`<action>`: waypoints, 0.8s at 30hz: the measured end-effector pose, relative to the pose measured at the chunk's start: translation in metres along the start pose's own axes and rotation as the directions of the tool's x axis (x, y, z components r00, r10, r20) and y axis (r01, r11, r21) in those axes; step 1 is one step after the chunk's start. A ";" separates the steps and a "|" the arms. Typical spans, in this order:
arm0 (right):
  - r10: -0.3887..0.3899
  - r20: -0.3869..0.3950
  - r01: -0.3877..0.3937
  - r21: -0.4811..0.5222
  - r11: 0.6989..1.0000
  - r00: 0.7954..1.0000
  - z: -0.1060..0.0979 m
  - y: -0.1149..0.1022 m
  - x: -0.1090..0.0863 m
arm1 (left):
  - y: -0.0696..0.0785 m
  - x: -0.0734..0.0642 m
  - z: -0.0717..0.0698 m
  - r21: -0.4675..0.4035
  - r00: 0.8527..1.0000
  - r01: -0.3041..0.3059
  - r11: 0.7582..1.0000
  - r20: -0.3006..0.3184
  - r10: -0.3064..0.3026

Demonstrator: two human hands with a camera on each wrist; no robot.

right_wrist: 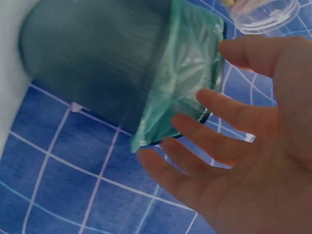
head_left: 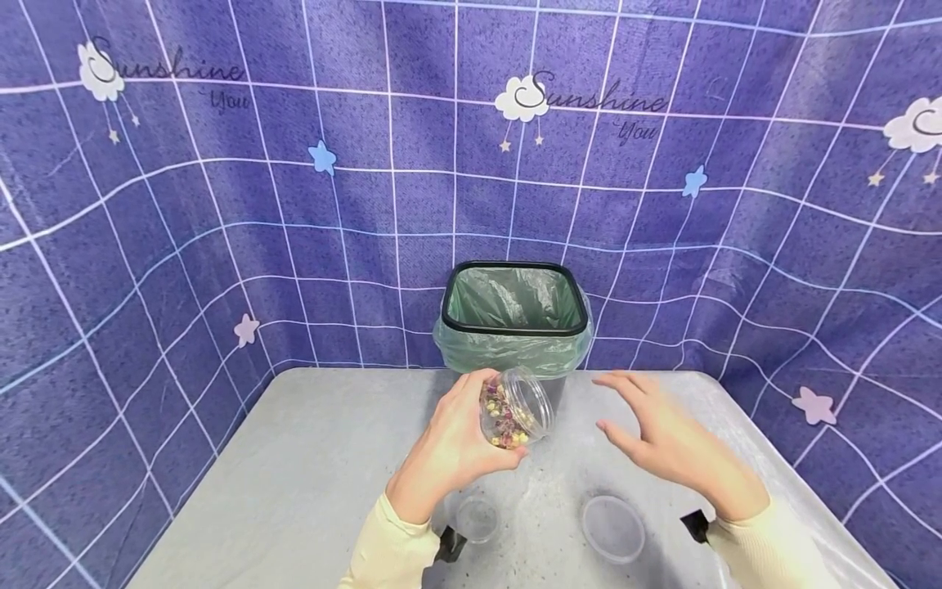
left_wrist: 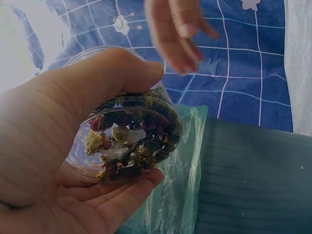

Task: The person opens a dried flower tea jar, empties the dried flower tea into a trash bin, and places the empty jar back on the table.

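My left hand (head_left: 458, 433) grips a clear plastic jar (head_left: 540, 401) partly filled with dried flowers (head_left: 504, 415), yellow buds and dark red petals. The jar is tilted, its open mouth facing right, in front of the trash bin. In the left wrist view the thumb and fingers wrap round the jar (left_wrist: 170, 114). My right hand (head_left: 662, 429) hovers to the right of the jar, fingers spread and holding nothing. Behind both hands stands the trash bin (head_left: 515, 331) with a black rim and a green plastic liner (right_wrist: 183, 63) folded over it.
On the grey table (head_left: 331, 442) near me lie a round clear lid (head_left: 613, 529) and a smaller clear round piece (head_left: 477, 519). Dark crumbs dot the surface between them. A blue gridded curtain (head_left: 353, 204) hangs behind and at both sides.
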State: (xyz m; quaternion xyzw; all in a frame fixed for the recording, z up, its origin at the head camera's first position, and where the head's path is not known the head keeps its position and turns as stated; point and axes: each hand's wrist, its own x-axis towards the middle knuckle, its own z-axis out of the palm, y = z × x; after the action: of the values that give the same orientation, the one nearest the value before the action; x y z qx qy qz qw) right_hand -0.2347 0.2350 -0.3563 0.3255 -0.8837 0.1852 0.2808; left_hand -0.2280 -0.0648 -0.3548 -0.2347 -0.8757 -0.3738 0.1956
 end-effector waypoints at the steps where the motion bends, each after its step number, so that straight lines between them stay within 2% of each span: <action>1: -0.014 -0.029 0.015 0.000 1.000 0.999 -0.001 0.000 0.005 | 0.000 0.000 0.000 0.000 1.000 -0.003 1.000 -0.002 0.003; 4: -0.059 -0.110 0.059 0.000 0.998 0.992 -0.003 -0.001 0.021 | -0.001 0.000 -0.001 0.002 1.000 -0.014 1.000 -0.010 0.014; 7: -0.078 -0.149 0.077 -0.011 0.997 0.986 -0.005 -0.003 0.038 | -0.001 0.000 -0.002 0.005 0.999 -0.027 1.000 -0.018 0.027; 15: -0.082 -0.121 0.077 -0.046 0.996 0.989 -0.004 -0.004 0.073 | 0.000 -0.001 -0.005 0.007 1.000 -0.015 1.000 -0.011 0.015; 24: -0.095 -0.125 0.090 -0.049 0.995 0.988 0.006 -0.001 0.097 | 0.000 -0.002 -0.008 0.006 1.000 -0.005 1.000 -0.013 0.005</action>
State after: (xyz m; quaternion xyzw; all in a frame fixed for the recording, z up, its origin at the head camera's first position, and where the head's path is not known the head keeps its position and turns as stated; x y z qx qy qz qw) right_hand -0.2974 0.1848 -0.3009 0.3477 -0.8518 0.1730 0.3516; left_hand -0.2255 -0.0712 -0.3511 -0.2339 -0.8750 -0.3721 0.2031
